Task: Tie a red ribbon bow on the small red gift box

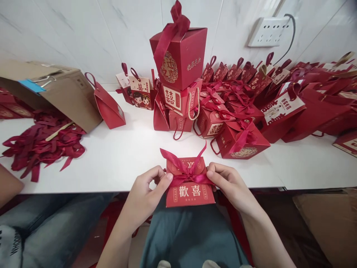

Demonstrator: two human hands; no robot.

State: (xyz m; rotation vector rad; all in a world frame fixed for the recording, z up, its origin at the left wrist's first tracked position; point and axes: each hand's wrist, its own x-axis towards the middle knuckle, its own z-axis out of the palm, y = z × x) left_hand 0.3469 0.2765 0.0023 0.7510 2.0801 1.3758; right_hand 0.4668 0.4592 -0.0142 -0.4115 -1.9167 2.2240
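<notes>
A small red gift box (pixel 190 199) with gold Chinese characters sits at the front edge of the table, partly over my lap. Round its top runs a crimson ribbon (pixel 189 175), tied in a bow at the middle. My left hand (pixel 149 190) pinches the ribbon's left loop at the box's left side, thumb on top. On the other side my right hand (pixel 228 182) grips the right loop between thumb and fingers. Two loose ribbon tails stick up behind the knot. The fingers under the loops are partly hidden.
Ahead stands a stack of red boxes (pixel 184 56); many more bow-tied boxes (pixel 242 137) and red bags (pixel 284 111) fill the right. At left lie a ribbon pile (pixel 44 141) and a cardboard box (pixel 72 96). Another person's leg (pixel 52 223) is at lower left.
</notes>
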